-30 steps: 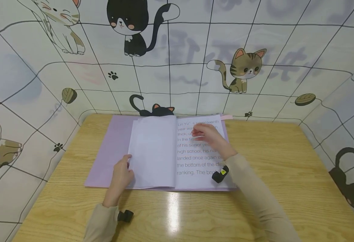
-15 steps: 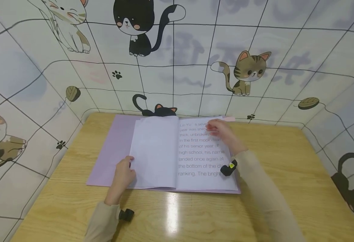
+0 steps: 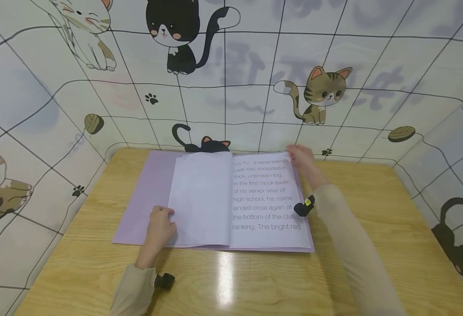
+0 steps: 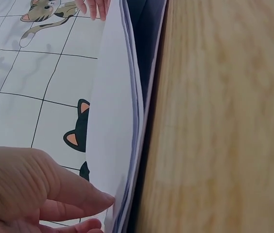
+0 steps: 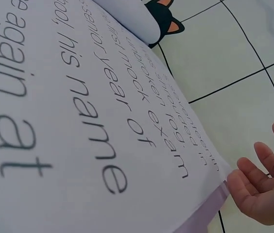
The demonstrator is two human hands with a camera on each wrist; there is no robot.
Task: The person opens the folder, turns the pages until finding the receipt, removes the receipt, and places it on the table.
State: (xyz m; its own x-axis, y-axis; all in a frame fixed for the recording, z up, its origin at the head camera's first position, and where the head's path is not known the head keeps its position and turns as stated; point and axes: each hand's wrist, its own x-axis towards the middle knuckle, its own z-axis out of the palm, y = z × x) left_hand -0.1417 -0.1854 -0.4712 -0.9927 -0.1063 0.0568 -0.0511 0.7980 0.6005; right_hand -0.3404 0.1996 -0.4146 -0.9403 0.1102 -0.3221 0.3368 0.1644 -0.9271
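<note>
An open book (image 3: 269, 239) with a lilac cover (image 3: 144, 184) lies on the table, its left page (image 3: 201, 197) blank and its right page (image 3: 267, 193) in large English print. At the left page's outer edge is my left hand (image 3: 161, 226); the thumb tip touches the paper in the left wrist view, with the fingertips close beside it. My right hand (image 3: 303, 162) is at the far right corner of the printed page. In the right wrist view its fingertips (image 5: 235, 180) meet that corner, the thumb standing apart from the fingers.
The book rests on a wooden table (image 3: 358, 219). A white wall (image 3: 247, 101) with cartoon cats rises behind the table and along both sides. Black bands with small devices (image 3: 164, 281) sit at the wrists.
My right hand has moved from over the upper printed lines out to the page's far right corner, uncovering the text. The left hand has stayed at the left page.
</note>
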